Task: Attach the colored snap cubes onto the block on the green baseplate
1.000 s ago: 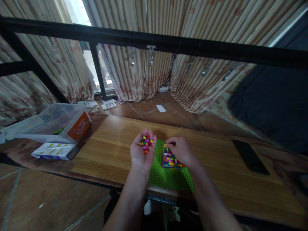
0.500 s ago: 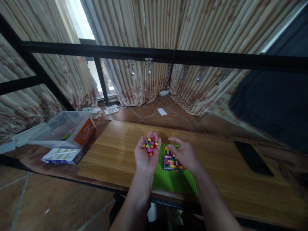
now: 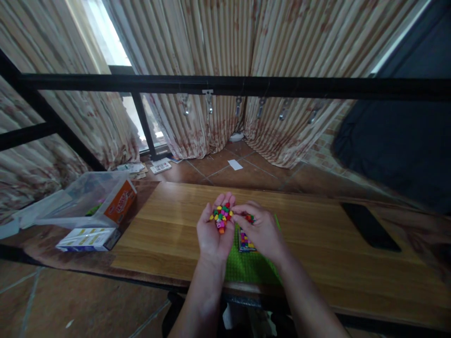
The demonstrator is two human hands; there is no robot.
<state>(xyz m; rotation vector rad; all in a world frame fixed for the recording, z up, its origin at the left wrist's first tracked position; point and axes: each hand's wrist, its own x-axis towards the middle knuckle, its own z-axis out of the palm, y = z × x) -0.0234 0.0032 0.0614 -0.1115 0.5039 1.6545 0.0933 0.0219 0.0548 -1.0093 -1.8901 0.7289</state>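
My left hand [image 3: 213, 239] lies palm up and cupped, with a heap of small colourful toy bricks [image 3: 221, 216] in it. Over the heap's right edge, my right hand [image 3: 262, 230] brings thumb and forefinger together in a pinch. Whatever sits between those fingertips is too small to make out. Beneath the right hand is a block of many-coloured bricks [image 3: 245, 240], partly covered by the hand. It rests on a green studded baseplate [image 3: 250, 270] near the table's front edge.
The wooden tabletop [image 3: 169, 225] carries a dark phone-like slab [image 3: 369, 226] at the right. To the left stand a clear plastic bin [image 3: 82, 192] with an orange label and a white-and-purple box [image 3: 88, 238]. A black metal bar [image 3: 225, 84] with hanging clips crosses beyond the table.
My right hand has moved left and slightly up, from above the brick block to the heap in my left palm, and its fingers have closed into a pinch. The left hand stays cupped.
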